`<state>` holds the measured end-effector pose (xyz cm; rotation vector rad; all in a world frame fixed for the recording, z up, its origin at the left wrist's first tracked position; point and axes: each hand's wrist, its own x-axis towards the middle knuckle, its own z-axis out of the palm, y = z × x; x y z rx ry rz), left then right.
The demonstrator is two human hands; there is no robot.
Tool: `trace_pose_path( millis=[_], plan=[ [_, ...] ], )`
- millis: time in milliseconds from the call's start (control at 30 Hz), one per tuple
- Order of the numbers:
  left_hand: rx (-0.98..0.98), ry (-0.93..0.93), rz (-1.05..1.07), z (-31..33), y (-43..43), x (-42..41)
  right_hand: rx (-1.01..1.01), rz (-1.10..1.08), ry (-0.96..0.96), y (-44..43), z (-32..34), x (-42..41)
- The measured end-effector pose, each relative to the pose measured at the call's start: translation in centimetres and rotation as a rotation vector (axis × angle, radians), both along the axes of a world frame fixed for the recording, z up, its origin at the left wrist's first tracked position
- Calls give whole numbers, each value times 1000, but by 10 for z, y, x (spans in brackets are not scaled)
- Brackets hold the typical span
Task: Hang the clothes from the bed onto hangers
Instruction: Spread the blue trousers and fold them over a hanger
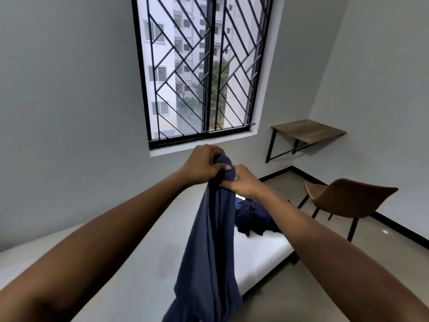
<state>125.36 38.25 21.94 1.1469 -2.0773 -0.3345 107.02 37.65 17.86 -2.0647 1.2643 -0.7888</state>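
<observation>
Blue garment (pixel 209 240) held up over the bed (pixel 139 263), bunched at its top between both grips. Round the bunched top edge, left grip (pixel 204 166) closed tight, thumb laid across the front of the fabric, nail showing. Just beside it and a little lower, touching it, right grip (pixel 243 182), fingers pinching the same fabric from the right. Both forearms bare, stretched forward from the lower corners. Below the grips, long loose folds hanging straight down, with a dark seam running down the middle; lower end cut off at the bottom edge. Sort of garment: cannot tell, too bunched.

Farther off, on the far end of the bed, a crumpled pile (pixel 253 217) of darker blue clothes, partly hidden behind the right grip and forearm. White mattress surface around the pile.

Bed set along a pale grey wall (pixel 58 89), under a tall window (pixel 202 66) with black frame and slanting black bars; outside, a pale tower block and a tree. Right of the window, in the corner, a small wooden table (pixel 308 131) on black metal legs, against the wall. Nearer, a brown chair (pixel 348 196) on dark legs, standing on the glossy floor (pixel 392 238), right of the bed and apart from it. Black skirting along the foot of the walls.
</observation>
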Motion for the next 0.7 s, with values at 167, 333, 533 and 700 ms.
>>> trace_pose_path(
  millis=[167, 333, 533, 700],
  plan=[
    [35, 347, 103, -19, 6, 0, -32, -109, -274, -18, 20, 6],
    [223, 246, 229, -58, 12, -3, -161, -118, -447, -12, 71, 11],
    [375, 173, 520, -103, -8, 19, -303, -192, -592, -19, 124, -16],
    [341, 112, 647, -86, -39, 79, -376, -490, -301, -43, 119, -103]
  ],
)
